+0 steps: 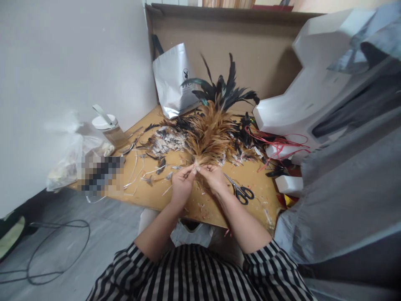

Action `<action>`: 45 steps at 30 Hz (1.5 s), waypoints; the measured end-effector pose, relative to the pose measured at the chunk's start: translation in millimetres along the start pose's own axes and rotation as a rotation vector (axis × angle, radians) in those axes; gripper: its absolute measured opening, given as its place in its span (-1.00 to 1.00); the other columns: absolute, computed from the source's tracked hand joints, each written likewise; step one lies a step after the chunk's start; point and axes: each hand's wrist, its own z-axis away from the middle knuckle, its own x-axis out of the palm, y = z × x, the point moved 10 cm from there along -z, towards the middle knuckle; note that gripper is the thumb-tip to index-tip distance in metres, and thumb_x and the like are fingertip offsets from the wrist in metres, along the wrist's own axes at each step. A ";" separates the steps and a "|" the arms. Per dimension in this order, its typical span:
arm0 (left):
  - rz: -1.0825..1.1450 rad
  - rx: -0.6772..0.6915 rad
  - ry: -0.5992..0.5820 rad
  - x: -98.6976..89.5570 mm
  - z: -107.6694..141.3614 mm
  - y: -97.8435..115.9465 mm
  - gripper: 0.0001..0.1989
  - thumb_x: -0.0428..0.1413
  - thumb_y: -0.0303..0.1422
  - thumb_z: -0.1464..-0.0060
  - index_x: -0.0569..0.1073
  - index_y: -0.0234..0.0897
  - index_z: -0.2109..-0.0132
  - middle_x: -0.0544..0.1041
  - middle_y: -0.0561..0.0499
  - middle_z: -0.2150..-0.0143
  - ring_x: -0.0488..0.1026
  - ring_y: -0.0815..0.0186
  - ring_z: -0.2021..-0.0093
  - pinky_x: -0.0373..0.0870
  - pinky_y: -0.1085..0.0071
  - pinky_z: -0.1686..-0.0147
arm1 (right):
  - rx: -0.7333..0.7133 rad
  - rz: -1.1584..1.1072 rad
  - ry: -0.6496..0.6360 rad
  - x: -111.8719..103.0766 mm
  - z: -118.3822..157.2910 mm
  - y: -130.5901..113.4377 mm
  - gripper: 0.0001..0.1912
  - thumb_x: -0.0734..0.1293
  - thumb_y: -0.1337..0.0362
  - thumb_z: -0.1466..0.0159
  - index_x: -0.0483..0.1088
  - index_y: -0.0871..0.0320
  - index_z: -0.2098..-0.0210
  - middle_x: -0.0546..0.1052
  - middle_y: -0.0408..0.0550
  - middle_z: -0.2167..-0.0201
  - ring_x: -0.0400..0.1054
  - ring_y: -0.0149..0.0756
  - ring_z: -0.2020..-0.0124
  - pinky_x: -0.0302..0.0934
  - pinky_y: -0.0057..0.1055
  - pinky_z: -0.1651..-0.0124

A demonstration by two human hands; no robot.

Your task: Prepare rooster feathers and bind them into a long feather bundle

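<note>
A large bundle of feathers [208, 133], golden brown with long black-green plumes at its far end, lies pointing away from me. My left hand [184, 180] and my right hand [214, 177] meet at its pale near end, fingertips pinched together there. Whether a thread is between the fingers is too small to tell. Scissors [242, 193] with black handles rest just right of my right hand. Loose dark feathers and a whitish clump of feather bases [167, 141] lie left of the bundle. White strings [133, 173] trail on the table to the left of my left hand.
On the wooden table [150, 196] stand a silver bag [175, 79] and a lidded clear jar [109, 129]. A plastic bag [72, 154] sits at the left edge. Red cord [288, 144] tangles near a white machine [319, 75] on the right. A cardboard panel [250, 46] backs the table.
</note>
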 end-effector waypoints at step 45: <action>-0.953 0.837 -0.084 35.3 37.8 59.1 -0.66 -0.08 -0.42 -0.14 0.41 -0.31 -0.03 0.42 -0.13 0.26 0.33 0.28 0.22 0.28 0.35 0.22 | 0.078 -0.344 -0.037 19.4 9.7 6.0 -0.71 0.44 0.21 0.08 0.25 0.19 0.59 0.02 -0.38 0.78 -0.24 -0.63 0.75 -0.39 -0.55 0.69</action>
